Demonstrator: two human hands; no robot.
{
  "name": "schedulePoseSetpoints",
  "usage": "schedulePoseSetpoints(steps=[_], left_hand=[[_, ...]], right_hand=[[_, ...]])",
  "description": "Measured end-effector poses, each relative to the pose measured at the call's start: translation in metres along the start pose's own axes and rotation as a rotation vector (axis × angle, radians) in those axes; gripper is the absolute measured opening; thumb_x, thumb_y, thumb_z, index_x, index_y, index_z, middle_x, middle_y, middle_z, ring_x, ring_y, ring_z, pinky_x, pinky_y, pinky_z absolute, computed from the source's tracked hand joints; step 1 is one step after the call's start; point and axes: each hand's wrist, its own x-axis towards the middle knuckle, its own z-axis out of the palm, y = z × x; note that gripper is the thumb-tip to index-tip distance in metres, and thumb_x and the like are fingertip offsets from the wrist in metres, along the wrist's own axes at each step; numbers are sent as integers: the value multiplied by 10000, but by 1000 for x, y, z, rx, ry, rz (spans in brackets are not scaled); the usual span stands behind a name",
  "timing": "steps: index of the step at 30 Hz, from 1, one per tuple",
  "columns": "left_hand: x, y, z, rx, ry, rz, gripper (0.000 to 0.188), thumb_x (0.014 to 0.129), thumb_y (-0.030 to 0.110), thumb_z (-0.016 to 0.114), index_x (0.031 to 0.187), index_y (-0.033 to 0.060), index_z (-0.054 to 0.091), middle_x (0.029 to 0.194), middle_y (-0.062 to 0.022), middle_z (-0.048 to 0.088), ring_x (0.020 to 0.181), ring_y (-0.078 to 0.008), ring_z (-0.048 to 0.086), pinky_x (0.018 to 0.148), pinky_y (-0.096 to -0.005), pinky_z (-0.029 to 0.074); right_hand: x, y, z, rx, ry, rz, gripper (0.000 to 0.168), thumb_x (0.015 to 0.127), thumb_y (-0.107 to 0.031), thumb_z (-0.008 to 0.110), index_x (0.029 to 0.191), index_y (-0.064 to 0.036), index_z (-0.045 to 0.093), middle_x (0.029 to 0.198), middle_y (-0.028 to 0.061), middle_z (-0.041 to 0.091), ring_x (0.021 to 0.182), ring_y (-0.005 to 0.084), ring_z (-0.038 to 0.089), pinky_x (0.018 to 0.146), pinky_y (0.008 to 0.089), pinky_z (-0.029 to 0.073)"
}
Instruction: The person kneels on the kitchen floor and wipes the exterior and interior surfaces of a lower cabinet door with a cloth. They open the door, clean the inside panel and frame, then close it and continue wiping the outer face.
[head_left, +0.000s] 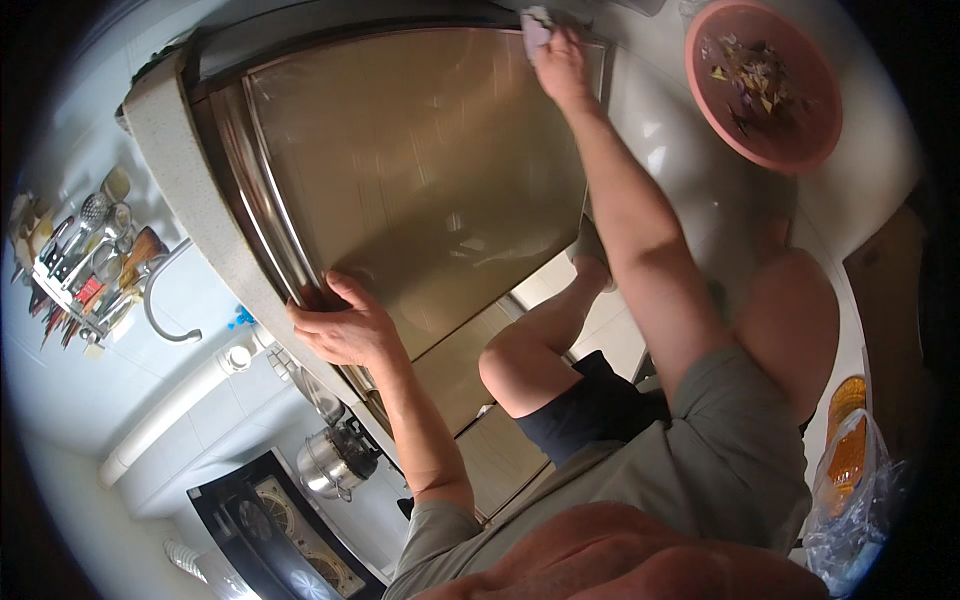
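My right hand (562, 71) holds a folded pale cloth (535, 34) against the far top corner of a glossy tan cabinet front (420, 165). The arm reaches out across that panel. Closer to me, my left hand (349, 322) grips the edge of the speckled stone countertop (169, 142), its thumb over the cabinet side. Beside its fingers runs a shiny metal trim strip (274, 202) along the panel's upper edge. Some fingertips of the left hand are hidden.
A pink plastic basin (832, 112) with food scraps stands on the tiled floor at right. Utensils hang in a wall rack (67, 285) near a curved faucet (154, 300). A steel pot (337, 461) and a range hood (277, 525) are lower left. A plastic bag (851, 510) lies at right.
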Motion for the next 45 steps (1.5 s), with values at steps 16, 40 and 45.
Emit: schedulePoseSetpoints(steps=[16,40,45], left_hand=[[-5,-6,7,-43,0,-56,727,872,583,537,1202,-58,449,988,-230,578,874,-407,590,702,-488,484],[-4,-7,15,8,24,-6,713,889,559,532,1234,-60,447,973,-193,579,869,-371,599,693,-462,485],[-7,-11,7,-4,-24,-27,727,883,566,542,1242,-58,446,1020,-209,582,908,-381,596,715,-462,490]], right_hand=[[-61,-64,0,291,16,-132,331,907,-214,597,1200,-62,574,1312,196,487,1192,397,481,964,454,421],[-68,-73,-7,410,108,-243,385,861,-190,626,1221,-67,562,1350,187,463,1283,407,391,1063,468,316],[-58,36,40,142,185,-16,348,928,-298,524,1181,-62,561,1212,211,552,1104,416,517,942,466,422]])
